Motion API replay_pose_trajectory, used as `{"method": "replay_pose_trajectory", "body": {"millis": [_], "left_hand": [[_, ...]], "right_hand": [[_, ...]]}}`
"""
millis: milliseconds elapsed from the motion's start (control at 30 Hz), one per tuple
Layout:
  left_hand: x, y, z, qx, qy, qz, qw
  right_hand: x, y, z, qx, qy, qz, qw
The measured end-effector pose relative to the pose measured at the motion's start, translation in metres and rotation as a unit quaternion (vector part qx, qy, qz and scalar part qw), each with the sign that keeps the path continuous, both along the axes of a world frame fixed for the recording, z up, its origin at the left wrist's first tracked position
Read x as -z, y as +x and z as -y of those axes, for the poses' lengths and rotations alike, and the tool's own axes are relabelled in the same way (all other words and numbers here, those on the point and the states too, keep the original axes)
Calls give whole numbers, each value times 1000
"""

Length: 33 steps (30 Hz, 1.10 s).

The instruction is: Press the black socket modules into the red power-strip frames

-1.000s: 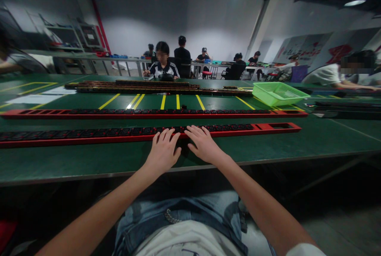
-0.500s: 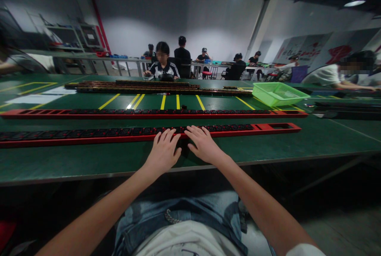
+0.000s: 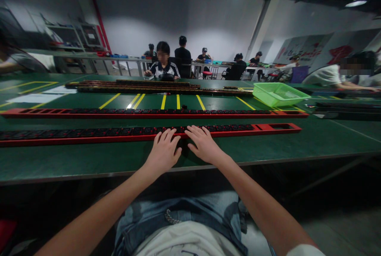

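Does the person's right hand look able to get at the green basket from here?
Probably, with a stretch forward and to the right: the right hand lies open at the near red strip, and nothing tall seems to stand before the green basket, just the low far red strip.

no text is standing out clearly enough to read. the wall banner point(image 3: 320, 49) at the far right is carrying red and dark character-like marks, all blurring beyond reading. the wearer's white shirt point(image 3: 178, 237) is showing dark print, which the bottom edge is cutting off.
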State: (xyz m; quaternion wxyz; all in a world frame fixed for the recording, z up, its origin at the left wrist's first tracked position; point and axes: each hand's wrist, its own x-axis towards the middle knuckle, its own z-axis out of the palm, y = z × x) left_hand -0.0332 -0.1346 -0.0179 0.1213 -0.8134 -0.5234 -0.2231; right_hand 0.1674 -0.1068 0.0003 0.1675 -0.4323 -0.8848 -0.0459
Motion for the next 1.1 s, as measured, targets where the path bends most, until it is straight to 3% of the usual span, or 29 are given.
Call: {"method": "replay_pose_trajectory", "body": {"millis": [1100], "left_hand": [[0,0,0,4,0,6,1000]], "right_hand": [[-1,-1,0,4,0,-4,1000]]}}
